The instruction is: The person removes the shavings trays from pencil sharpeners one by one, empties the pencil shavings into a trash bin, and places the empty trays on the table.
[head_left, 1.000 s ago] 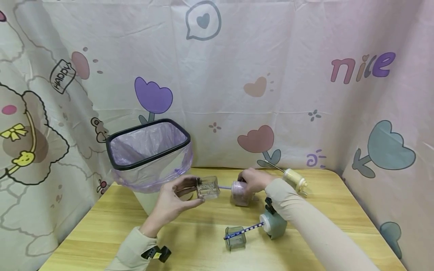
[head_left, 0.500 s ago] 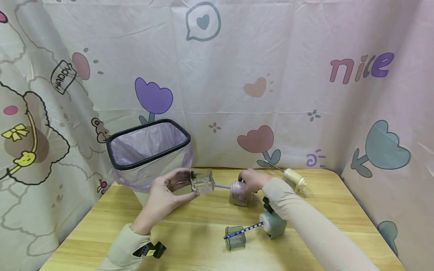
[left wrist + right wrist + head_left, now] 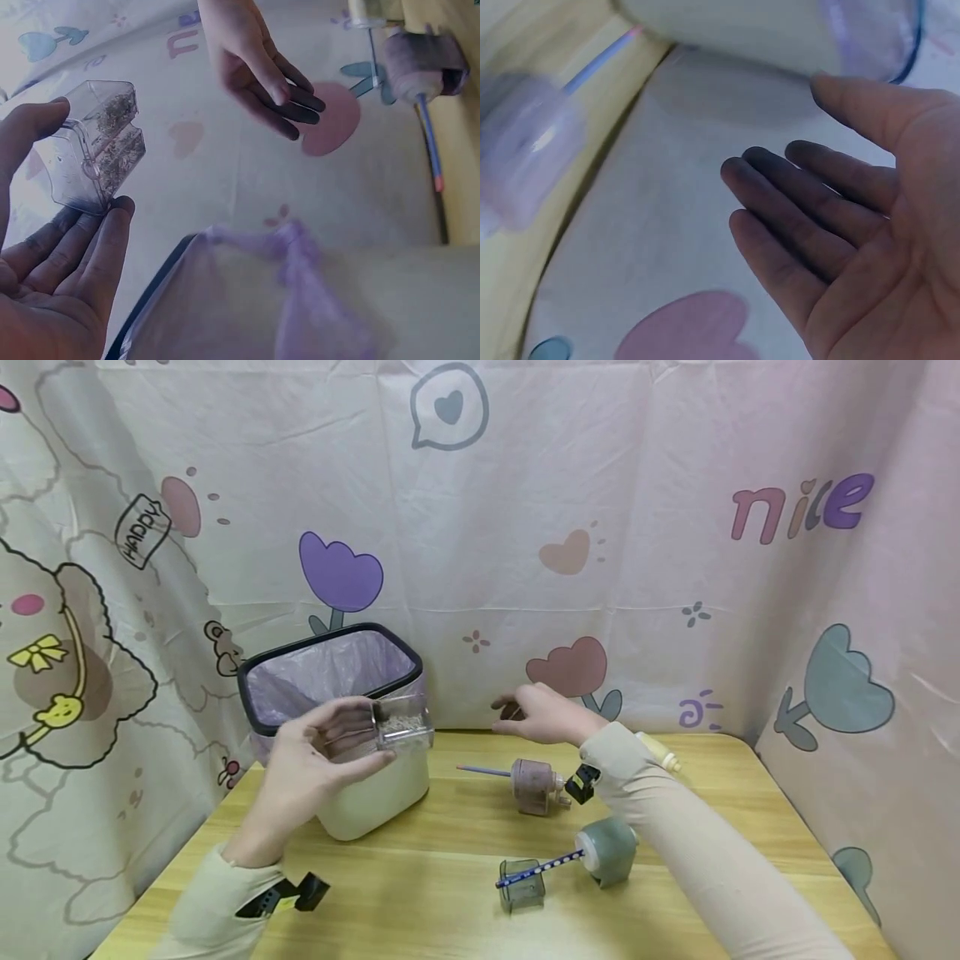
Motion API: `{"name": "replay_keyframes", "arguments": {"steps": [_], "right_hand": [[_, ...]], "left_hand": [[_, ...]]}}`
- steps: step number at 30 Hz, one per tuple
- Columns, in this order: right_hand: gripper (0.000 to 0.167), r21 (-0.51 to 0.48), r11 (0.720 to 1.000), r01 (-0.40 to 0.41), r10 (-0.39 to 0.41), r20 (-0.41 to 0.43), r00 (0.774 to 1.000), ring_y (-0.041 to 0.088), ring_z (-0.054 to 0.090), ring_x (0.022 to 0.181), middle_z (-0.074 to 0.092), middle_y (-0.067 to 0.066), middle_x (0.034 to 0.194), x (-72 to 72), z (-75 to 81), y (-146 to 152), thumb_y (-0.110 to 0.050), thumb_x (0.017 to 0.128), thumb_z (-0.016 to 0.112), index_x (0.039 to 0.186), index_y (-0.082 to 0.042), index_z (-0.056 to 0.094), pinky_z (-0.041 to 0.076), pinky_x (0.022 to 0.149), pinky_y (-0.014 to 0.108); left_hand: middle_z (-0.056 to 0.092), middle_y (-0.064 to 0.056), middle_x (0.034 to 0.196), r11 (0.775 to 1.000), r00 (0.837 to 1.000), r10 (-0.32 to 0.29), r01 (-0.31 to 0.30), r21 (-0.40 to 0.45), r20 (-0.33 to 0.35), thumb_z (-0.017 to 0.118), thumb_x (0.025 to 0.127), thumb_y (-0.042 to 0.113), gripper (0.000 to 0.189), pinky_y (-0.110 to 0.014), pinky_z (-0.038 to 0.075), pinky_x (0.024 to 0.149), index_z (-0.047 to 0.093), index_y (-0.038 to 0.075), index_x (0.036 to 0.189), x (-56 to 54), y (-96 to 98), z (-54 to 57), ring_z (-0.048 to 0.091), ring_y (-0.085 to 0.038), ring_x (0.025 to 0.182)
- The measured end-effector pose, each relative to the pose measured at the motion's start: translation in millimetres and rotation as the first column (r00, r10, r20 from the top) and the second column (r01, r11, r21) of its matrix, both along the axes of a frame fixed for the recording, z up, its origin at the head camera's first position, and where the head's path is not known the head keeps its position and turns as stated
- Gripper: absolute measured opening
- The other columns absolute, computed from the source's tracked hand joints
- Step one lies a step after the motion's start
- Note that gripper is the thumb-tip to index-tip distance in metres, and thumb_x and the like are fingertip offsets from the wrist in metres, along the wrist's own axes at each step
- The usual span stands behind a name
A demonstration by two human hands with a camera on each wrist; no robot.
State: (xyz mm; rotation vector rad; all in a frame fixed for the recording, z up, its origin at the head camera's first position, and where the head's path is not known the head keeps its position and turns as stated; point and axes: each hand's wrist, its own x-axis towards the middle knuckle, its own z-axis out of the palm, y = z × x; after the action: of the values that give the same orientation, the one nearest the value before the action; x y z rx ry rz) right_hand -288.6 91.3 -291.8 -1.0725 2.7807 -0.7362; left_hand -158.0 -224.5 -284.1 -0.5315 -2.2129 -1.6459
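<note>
— Holding something, that left hand (image 3: 315, 760); what is it?

— It pinches a clear little box (image 3: 402, 727) with pencil shavings inside; the box is up in the air, right over the near rim of the bin (image 3: 330, 693) with the purple bag, on the left.

— And the right hand (image 3: 543, 714)?

— It holds nothing; its fingers are loose and spread, up above the table (image 3: 420, 902); the pink sharpener (image 3: 534, 785) lies just below it with a pencil (image 3: 483, 771) stuck in; a green sharpener (image 3: 607, 852) lies nearer.
</note>
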Motion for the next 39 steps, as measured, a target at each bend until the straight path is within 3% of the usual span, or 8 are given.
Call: {"name": "replay_keyframes", "arguments": {"steps": [6,14,17,24,39], "right_hand": [[0.045,-0.043,0.999,-0.016,0.014,-0.050,0.999,0.020,0.076,0.115,0.079,0.008,0.125,6.3,19.6,-23,-0.032,0.109,0.064,0.145,-0.006,0.065,0.062,0.102,0.038],[0.046,-0.088,0.996,-0.018,0.010,-0.092,0.996,0.021,0.073,0.122,0.077,0.009,0.131,11.3,32.3,-50,-0.033,0.111,0.059,0.147,-0.005,0.063,0.060,0.107,0.038],[0.047,-0.112,0.994,0.000,-0.010,-0.083,0.996,0.022,0.073,0.123,0.076,0.010,0.133,11.9,34.6,-57,-0.034,0.111,0.059,0.148,-0.005,0.062,0.059,0.108,0.037],[0.047,-0.166,0.985,0.044,-0.058,-0.079,0.995,0.023,0.073,0.124,0.076,0.011,0.133,10.8,37.6,-72,-0.033,0.111,0.060,0.148,-0.004,0.062,0.059,0.109,0.036],[0.045,-0.233,0.970,0.074,-0.089,-0.058,0.994,0.024,0.074,0.122,0.077,0.012,0.131,8.1,34.0,-96,-0.032,0.110,0.061,0.143,-0.002,0.065,0.060,0.108,0.035]], "left_hand": [[0.080,0.002,0.118,0.996,1.000,0.018,-0.018,0.084,0.005,0.090,0.080,-0.008,0.059,-0.025,0.063,0.095,0.065,-0.001,0.134,2.8,-20.0,16.0,0.079,-0.009,0.106],[0.081,0.002,0.116,0.988,0.999,0.047,-0.045,0.148,-0.013,0.089,0.081,-0.008,0.058,-0.020,0.063,0.092,0.067,0.002,0.133,0.4,-38.6,24.7,0.079,-0.007,0.105],[0.081,0.003,0.114,0.987,0.997,0.072,-0.069,0.146,-0.009,0.090,0.080,-0.007,0.057,-0.016,0.062,0.091,0.067,0.004,0.132,-2.0,-43.6,26.8,0.078,-0.005,0.104],[0.081,0.001,0.112,0.981,0.997,0.068,-0.063,0.184,-0.024,0.089,0.081,-0.010,0.054,-0.018,0.063,0.090,0.067,0.001,0.129,-10.4,-54.8,31.8,0.079,-0.006,0.102],[0.081,0.004,0.117,0.979,0.995,0.094,-0.098,0.180,0.030,0.090,0.082,-0.005,0.059,-0.015,0.061,0.092,0.065,0.003,0.134,-22.7,-73.8,35.3,0.078,-0.004,0.105]]}}
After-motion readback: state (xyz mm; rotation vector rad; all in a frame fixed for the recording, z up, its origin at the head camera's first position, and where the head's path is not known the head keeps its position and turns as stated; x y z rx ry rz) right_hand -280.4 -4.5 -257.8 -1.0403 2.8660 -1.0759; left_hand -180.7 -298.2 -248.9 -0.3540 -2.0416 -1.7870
